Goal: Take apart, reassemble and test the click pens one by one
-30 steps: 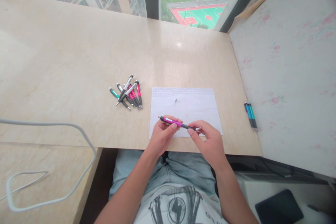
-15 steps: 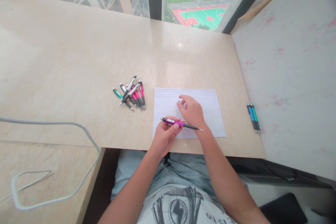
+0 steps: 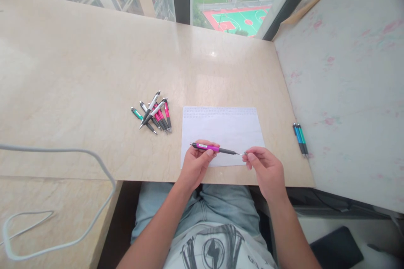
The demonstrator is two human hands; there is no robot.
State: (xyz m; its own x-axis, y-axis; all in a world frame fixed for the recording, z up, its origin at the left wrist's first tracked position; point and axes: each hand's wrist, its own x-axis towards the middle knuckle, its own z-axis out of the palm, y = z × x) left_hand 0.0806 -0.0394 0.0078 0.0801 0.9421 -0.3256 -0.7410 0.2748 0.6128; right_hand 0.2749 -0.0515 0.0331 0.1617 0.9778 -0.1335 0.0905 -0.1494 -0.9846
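My left hand [image 3: 197,160] is closed round a purple pen [image 3: 208,147] with a black grip, held level over the near edge of a white sheet of paper [image 3: 227,128]. The pen's thin tip points right. My right hand [image 3: 265,168] is pinched at that tip, thumb and forefinger closed on a tiny grey part [image 3: 245,152] that touches or nearly touches the tip. Both hands hover just above the table's front edge.
A pile of several pens [image 3: 154,117], pink, silver and green, lies left of the paper on the beige marble table [image 3: 94,71]. Two pens [image 3: 299,138], blue and green, lie at the table's right edge. A white cable [image 3: 78,151] loops at the left. Windows stand behind.
My right hand left the pen's tip, reached up to a small grey part on the paper, took it, and came back to the pen tip. The left hand kept the pen still.
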